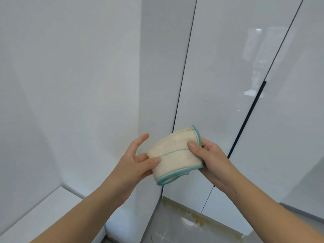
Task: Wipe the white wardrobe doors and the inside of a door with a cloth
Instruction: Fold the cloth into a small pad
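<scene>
A folded cream cloth (175,155) with a teal edge is held in front of the glossy white wardrobe doors (219,85). My left hand (136,162) pinches its left end between thumb and fingers, with the index finger raised. My right hand (208,160) grips its right end, thumb on top. The cloth is in the air and does not touch the doors. All doors in view are closed, with thin dark gaps between them and a dark handle strip (249,118) on the right.
A plain white wall (70,76) fills the left. A white ledge (43,216) sits at lower left. Below the doors lies a glossy tiled floor (184,228) with yellowish residue along the wardrobe base.
</scene>
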The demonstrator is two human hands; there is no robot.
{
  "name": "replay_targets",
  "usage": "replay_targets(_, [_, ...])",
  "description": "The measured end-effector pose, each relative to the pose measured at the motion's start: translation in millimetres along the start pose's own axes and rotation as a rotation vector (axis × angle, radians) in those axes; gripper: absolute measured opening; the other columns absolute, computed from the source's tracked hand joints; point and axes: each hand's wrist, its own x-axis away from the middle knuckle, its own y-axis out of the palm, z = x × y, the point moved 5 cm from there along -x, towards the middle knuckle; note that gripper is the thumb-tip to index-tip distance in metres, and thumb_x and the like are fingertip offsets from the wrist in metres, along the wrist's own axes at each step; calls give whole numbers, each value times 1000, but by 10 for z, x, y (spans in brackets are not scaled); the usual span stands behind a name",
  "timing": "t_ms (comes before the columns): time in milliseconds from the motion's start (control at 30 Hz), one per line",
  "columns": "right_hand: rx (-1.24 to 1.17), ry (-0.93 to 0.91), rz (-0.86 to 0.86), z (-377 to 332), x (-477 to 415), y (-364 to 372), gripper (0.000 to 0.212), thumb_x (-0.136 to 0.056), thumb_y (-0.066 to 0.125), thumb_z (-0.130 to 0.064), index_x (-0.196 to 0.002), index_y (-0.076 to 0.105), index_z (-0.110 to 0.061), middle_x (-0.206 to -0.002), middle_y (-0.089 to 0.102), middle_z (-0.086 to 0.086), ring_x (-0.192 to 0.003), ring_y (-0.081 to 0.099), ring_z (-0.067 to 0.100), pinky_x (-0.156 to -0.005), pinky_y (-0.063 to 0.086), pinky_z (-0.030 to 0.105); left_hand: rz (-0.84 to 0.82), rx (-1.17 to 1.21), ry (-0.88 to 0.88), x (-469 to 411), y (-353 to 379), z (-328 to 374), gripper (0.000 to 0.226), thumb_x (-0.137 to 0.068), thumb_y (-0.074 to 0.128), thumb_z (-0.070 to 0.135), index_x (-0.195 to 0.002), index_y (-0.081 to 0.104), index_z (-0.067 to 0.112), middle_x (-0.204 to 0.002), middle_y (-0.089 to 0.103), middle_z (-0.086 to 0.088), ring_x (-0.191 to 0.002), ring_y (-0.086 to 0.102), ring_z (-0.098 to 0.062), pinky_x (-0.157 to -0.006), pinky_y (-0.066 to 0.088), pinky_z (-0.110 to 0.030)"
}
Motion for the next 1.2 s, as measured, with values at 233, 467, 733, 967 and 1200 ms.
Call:
replay_targets(233, [237, -27, 104, -82, 232, -673, 35, -87, 65, 0, -120, 63, -12, -110, 72, 7, -101, 69, 24, -85, 56, 35, -10, -403, 137, -347, 512, 3, 56, -81, 74, 2, -124, 58, 34, -110, 68, 9, -94, 67, -3, -78, 54, -19])
replay_targets(467, [556, -210, 417, -302, 304, -1175, 14, -82, 75, -10, -94, 68, -15, -107, 66, -3, -97, 65, 16, -79, 56, 30, -81, -762, 374, -752, 917, 102, 31, -84, 72, 13, -95, 64, 41, -101, 56, 12, -86, 54, 2, -76, 46, -13])
replay_targets(733, [251, -295, 452, -386, 41, -1265, 2, -93, 61, -11, -91, 62, -13, -83, 64, -5, -75, 56, 14, -66, 43, 28, -224, -334, 101, -1260, 1073, 50, 8, -92, 63, 13, -100, 66, 11, -88, 72, 0, -81, 65, -12, -83, 54, -33])
replay_targets(967, [163, -310, 589, -496, -357, -1380, 14, -92, 65, -18, -105, 59, -14, -79, 70, -1, -71, 62, 13, -64, 50, 29, -272, -260, -78, -1740, 1190, 11, 22, -89, 69, 18, -108, 66, 9, -101, 72, -13, -85, 71, -19, -73, 59, -29])
replay_targets(1200, [-467, -80, 606, -222, -705, -1614, 48, -84, 71, -29, -123, 58, -3, -116, 68, 14, -106, 65, 26, -91, 54, 42, -397, -392, -105, -2073, 1581, -30, 29, -81, 78, 14, -106, 68, 6, -98, 73, -14, -82, 71, -21, -78, 60, -35])
